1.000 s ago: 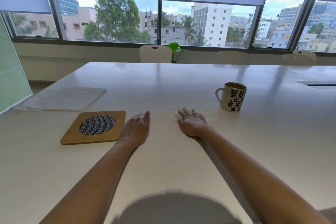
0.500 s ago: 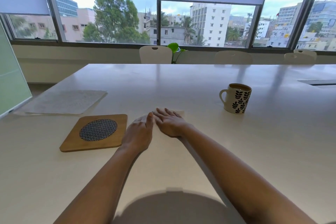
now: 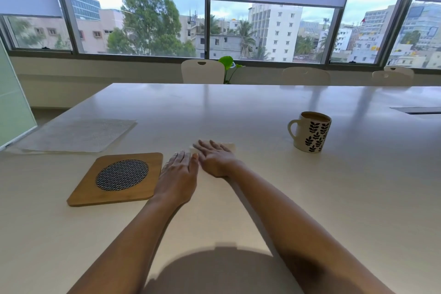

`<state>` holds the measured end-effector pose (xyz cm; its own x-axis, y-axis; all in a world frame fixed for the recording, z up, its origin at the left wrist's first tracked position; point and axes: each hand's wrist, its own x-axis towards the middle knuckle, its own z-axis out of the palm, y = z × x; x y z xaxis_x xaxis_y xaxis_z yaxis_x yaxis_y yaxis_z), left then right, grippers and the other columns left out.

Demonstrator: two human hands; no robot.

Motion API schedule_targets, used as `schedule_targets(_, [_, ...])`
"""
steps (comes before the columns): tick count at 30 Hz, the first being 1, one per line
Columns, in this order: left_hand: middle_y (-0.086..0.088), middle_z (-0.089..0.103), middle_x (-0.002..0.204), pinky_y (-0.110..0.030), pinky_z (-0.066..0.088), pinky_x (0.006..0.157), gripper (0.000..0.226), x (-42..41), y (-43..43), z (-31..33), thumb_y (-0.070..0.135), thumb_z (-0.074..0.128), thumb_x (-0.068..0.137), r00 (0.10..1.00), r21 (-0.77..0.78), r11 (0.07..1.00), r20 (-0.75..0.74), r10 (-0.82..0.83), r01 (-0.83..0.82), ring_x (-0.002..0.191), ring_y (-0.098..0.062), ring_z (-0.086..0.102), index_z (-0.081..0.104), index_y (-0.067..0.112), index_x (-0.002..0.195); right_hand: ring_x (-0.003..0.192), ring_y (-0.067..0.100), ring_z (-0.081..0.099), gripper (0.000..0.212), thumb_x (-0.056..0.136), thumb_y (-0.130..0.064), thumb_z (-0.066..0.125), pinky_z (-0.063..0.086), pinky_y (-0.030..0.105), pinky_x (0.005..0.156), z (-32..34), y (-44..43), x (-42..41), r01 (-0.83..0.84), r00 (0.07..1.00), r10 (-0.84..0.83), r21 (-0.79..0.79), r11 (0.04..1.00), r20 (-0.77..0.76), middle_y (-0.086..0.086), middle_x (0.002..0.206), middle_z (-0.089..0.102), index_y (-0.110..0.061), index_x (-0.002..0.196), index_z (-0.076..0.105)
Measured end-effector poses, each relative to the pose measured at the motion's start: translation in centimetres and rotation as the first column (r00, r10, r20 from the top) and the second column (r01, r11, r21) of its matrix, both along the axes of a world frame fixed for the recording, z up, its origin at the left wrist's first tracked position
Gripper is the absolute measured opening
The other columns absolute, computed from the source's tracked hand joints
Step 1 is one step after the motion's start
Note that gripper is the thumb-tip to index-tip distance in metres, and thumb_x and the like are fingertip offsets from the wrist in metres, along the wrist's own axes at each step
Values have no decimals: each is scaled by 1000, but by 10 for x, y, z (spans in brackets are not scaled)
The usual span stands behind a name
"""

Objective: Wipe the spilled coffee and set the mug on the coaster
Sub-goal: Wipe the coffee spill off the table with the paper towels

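Evidently the wiping step is in hand: a white tissue lies flat on the bench under the right hand, whose fingers are straight and pressed down on it, curled round nothing. No coffee stain can be made out on the pale surface around it, so I cannot tell how much of the spill is left. Just beside it, at about 8 o'clock, the left hand lies palm down on the bench, its fingers straight and together, holding nothing. The mug, white with black leaves and nearly full of milky coffee, stands upright well apart at 2 o'clock from the tissue, with its handle toward 9 o'clock. The coaster, a wooden square with a woven round inset, lies at 8 o'clock, just beside the left hand, with the mug not yet on it. As I judge it, the next move calls for finishing the wipe, then a reach to 2 o'clock for the handle and a slow, level carry across to the coaster, since the mug looks full enough to slop over. Farther out, a pale sheet lies at 10 o'clock, and chairs and a green plant stand at 12 o'clock beyond the far edge.
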<state>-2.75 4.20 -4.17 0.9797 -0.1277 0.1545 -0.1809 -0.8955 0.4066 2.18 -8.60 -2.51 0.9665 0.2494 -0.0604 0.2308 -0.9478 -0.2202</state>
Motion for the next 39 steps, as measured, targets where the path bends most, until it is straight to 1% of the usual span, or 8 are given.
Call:
schedule_targets(2, [-10, 35, 152, -34, 20, 117, 57, -3, 2, 1, 40, 10, 101, 1000, -20, 1000, -25, -5, 5, 142, -25, 29, 31, 11, 145, 149, 15, -3, 52, 102, -39, 12, -3, 36, 121, 1, -15, 6, 125, 992, -125, 8, 992, -6, -9, 161, -2, -28, 152, 8])
schedule_targets(8, [-7, 27, 156, -32, 14, 119, 56, -4, 1, 3, 39, 13, 101, 999, -102, 995, -29, -20, 17, 145, -22, 21, 27, 12, 147, 149, 18, -5, 52, 102, -33, 12, -2, 38, 121, 2, -80, -3, 402, 915, -402, -7, 915, -37, -8, 161, -6, -24, 153, 5])
schedule_targets(12, [-13, 21, 157, -35, 13, 121, 50, -4, 2, 4, 27, 12, 103, 1000, -22, 1000, -13, -13, 13, 147, -22, 15, 21, 7, 148, 149, 17, -6, 52, 101, -33, 10, -4, 39, 120, -1, -107, -19, 464, 885, -464, -12, 886, -32, -9, 160, -8, -25, 153, 3])
schedule_targets(23, [-13, 37, 151, -31, 18, 117, 45, -6, 0, 5, 24, 25, 101, 999, 55, 998, 29, -45, 43, 142, -20, 29, 44, 4, 138, 149, 20, -2, 53, 101, -33, 13, -1, 42, 120, -11, -126, -75, 515, 857, -514, -4, 857, 23, -7, 161, -2, -24, 152, 7])
schedule_targets(28, [-14, 38, 150, -31, 18, 117, 46, -9, -2, 6, 25, 25, 101, 999, 39, 999, 26, -30, 29, 141, -22, 30, 46, 3, 136, 149, 20, -1, 52, 101, -36, 15, -1, 40, 119, -12, -90, -112, 371, 928, -371, 14, 928, 34, -9, 161, 0, -27, 152, 10])
schedule_targets(32, [-15, 38, 149, -33, 20, 116, 45, -13, -1, 8, 23, 23, 101, 1000, -51, 999, -17, -17, 16, 141, -23, 31, 46, 4, 134, 149, 16, -3, 51, 102, -38, 14, -3, 36, 118, -8, -30, -143, 42, 999, -42, -4, 999, 28, -11, 160, -2, -31, 152, 8])
schedule_targets(36, [-14, 41, 148, -33, 25, 112, 48, -16, -1, 12, 27, 21, 101, 1000, -145, 989, -18, -4, 1, 138, -25, 36, 45, 4, 136, 148, 12, -9, 50, 102, -38, 13, -7, 34, 119, -7, -1, -178, -309, 951, 310, -35, 950, 21, -12, 160, -3, -33, 151, 5])
schedule_targets(39, [-13, 43, 146, -35, 28, 109, 50, -17, 0, 10, 31, 20, 101, 1000, -184, 983, -3, 12, -12, 135, -26, 40, 46, 5, 136, 147, 7, -10, 49, 103, -37, 13, -10, 28, 116, -2, -17, -194, -439, 898, 439, -33, 898, 29, -14, 159, -2, -34, 151, 7])
